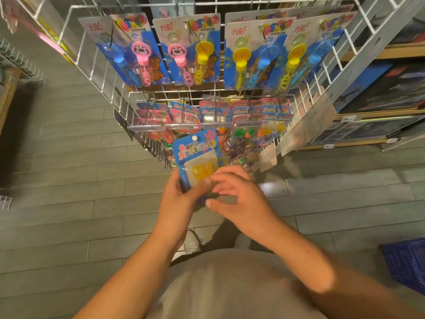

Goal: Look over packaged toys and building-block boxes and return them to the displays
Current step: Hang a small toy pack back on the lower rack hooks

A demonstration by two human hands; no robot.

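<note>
The pack (196,155) had a blue card with pink and yellow letters, a pink hand print at its 1 o'clock corner, and a yellow toy under clear plastic. The rack (96,63) was white wire. At 12 o'clock, the wand cards (190,49) were blue with red logos and brown bears; the wands on them were blue, pink with a black-and-white dog face, and yellow. The lower packs (216,111) had pink and blue headers. The floor (69,192) was grey planks. The crate (407,263) at 4 o'clock was dark blue. The shoe (192,242) was white. The shirt (230,288) was grey-beige.
</note>
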